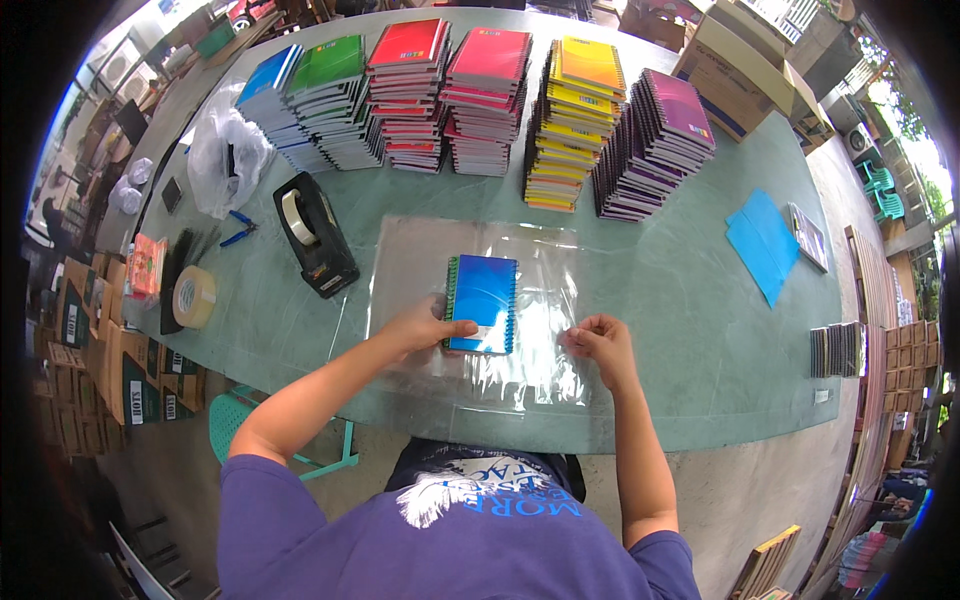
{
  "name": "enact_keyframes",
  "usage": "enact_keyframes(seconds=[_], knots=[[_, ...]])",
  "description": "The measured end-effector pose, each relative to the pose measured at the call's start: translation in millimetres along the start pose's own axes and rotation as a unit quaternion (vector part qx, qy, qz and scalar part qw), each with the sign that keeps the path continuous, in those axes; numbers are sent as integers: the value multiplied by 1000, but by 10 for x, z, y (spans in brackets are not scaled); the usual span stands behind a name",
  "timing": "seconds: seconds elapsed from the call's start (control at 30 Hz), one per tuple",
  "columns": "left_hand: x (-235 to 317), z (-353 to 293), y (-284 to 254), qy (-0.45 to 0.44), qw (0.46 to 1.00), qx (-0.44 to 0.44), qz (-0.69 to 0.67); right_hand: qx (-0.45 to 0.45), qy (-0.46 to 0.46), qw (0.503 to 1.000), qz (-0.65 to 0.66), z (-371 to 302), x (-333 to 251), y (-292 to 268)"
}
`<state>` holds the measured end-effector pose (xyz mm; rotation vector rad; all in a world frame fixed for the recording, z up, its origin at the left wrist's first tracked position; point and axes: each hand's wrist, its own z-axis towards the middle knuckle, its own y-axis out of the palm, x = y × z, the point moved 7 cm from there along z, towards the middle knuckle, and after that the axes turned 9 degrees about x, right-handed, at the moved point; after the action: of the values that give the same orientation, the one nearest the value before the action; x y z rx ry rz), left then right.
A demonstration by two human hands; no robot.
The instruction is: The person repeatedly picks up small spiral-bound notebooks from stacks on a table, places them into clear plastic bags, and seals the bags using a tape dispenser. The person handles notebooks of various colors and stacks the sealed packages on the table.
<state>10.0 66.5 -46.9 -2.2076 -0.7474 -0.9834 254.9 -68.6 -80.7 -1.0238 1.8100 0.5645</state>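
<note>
A blue spiral notebook (484, 290) lies on a clear plastic sheet (410, 250) in front of me. Blue coils run down its right side, and green coils show along its left, seemingly from another notebook underneath. My left hand (418, 330) grips the lower left edge, thumb on top of the cover and fingers mostly hidden at the side. At the sheet's right edge, my right hand (603, 346) has its thumb and fingertips pinched together on the plastic. The sheet is wrinkled and shiny near that hand.
Tall stacks of spiral notebooks (408, 100) line the table's far side. To the left are a black tape dispenser (318, 235), blue cutters (238, 230), a tape roll (194, 298) and a plastic bag (222, 150). Blue sheets (764, 245) and a small dark stack (836, 350) lie right.
</note>
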Motion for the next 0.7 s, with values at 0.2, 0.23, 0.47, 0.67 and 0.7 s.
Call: enact_keyframes(seconds=[0.2, 0.23, 0.47, 0.67, 0.7], knots=[[130, 47, -385, 192, 957, 191, 104, -18, 126, 987, 102, -115, 3, 262], [60, 136, -371, 202, 954, 204, 88, -33, 102, 994, 26, -110, 43, 295], [64, 428, -192, 297, 910, 285, 55, -94, 72, 993, 11, -46, -284, 526], [35, 585, 19, 320, 918, 234, 15, -85, -262, 901, -334, -283, -824, 1466], [13, 599, 39, 326, 914, 241, 19, -83, -264, 897, -345, -310, -837, 1587]])
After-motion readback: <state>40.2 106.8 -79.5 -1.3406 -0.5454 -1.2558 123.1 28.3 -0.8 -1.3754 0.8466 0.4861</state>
